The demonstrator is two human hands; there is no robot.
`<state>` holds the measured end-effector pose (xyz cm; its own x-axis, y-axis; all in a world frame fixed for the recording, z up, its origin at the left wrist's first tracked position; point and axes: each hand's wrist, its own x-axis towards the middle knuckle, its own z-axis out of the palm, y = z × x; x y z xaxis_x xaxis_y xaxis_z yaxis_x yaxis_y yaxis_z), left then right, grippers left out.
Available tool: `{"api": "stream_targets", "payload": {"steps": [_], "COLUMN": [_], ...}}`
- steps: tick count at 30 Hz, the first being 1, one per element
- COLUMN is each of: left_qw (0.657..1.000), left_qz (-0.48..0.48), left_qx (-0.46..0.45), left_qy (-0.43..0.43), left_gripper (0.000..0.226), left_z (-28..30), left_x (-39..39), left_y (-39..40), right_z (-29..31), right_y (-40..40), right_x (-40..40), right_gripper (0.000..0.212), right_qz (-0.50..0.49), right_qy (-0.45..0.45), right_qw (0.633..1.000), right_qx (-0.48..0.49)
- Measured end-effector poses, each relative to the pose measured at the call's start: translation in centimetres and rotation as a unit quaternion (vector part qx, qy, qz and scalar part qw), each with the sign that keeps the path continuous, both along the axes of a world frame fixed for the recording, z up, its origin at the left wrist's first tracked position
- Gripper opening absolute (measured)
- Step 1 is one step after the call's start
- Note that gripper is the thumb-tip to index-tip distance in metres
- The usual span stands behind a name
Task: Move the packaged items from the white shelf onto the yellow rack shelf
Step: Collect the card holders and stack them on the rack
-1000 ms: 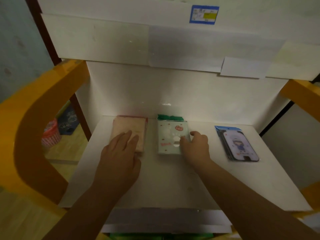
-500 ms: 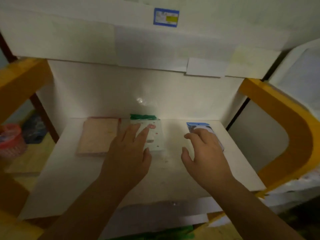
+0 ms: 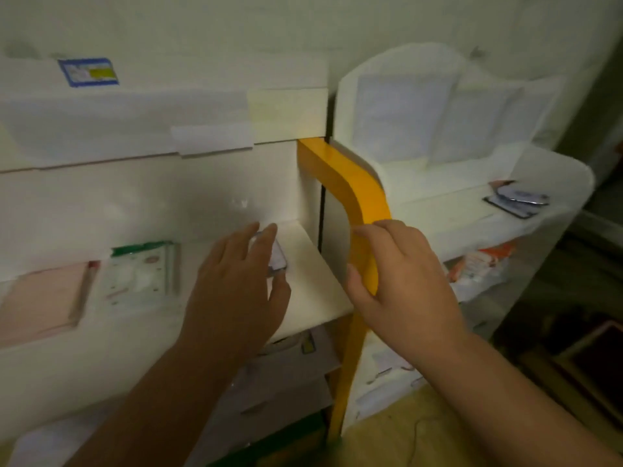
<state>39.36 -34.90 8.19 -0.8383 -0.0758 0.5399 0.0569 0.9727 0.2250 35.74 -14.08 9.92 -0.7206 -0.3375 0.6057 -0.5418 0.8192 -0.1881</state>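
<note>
centrally, the left hand is seen stretched over the right end of the white shelf, fingers nearly straight and laid over a purple-edged packet, of which only a sliver is seen past the fingers; whether the packet is gripped or merely covered cannot be told. the right hand is held in the air in front of the yellow rack post, fingers loosely bent and spread, nothing held in it. further left on the same white shelf a pale packet with a green top edge is laid flat, and just beside it, at the frame's left edge, a pink packet is laid flat too. to the right of the yellow post a second white unit is seen, with dark flat packets lying on its upper shelf and a white and orange bag lying on the shelf below. a blue-bordered label is stuck on the white panel above. the picture is blurred, so print on the packets cannot be read.
</note>
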Motion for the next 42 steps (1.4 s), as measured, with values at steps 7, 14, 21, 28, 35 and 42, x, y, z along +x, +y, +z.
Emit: {"api": "stream_targets", "payload": {"steps": [7,14,21,28,35,42], "left_qw": [0.997,0.994,0.990,0.990,0.975,0.952], "left_qz": [-0.061,-0.096,-0.108,-0.077,0.014,0.079], "left_qx": [0.004,-0.043,-0.044,-0.014,0.030,0.034], "left_qy": [0.038,-0.034,-0.077,-0.120,-0.219,-0.294], "left_gripper": [0.056,0.066,0.063,0.065,0.075,0.084], "left_z": [0.2,-1.5,-3.6,-6.8,-7.6,-10.2], "left_x": [-0.2,-1.7,-5.9,-12.8,-19.7,-24.9], "left_y": [13.7,23.3,27.4,28.7,28.3,26.6], "right_z": [-1.0,-3.1,-5.2,-6.3,-6.9,-8.3], "right_y": [13.9,23.2,27.2,27.6,27.2,26.3], "right_x": [-0.4,-1.5,-6.0,-12.5,-20.4,-25.9], "right_gripper": [0.046,0.047,0.049,0.047,0.050,0.052], "right_qz": [-0.050,-0.077,-0.077,-0.048,-0.025,0.009], "right_qy": [-0.030,-0.077,-0.137,-0.142,-0.150,-0.198], "right_qw": [0.998,0.992,0.986,0.983,0.982,0.974], "right_qx": [0.038,0.060,0.057,0.104,0.108,0.109]}}
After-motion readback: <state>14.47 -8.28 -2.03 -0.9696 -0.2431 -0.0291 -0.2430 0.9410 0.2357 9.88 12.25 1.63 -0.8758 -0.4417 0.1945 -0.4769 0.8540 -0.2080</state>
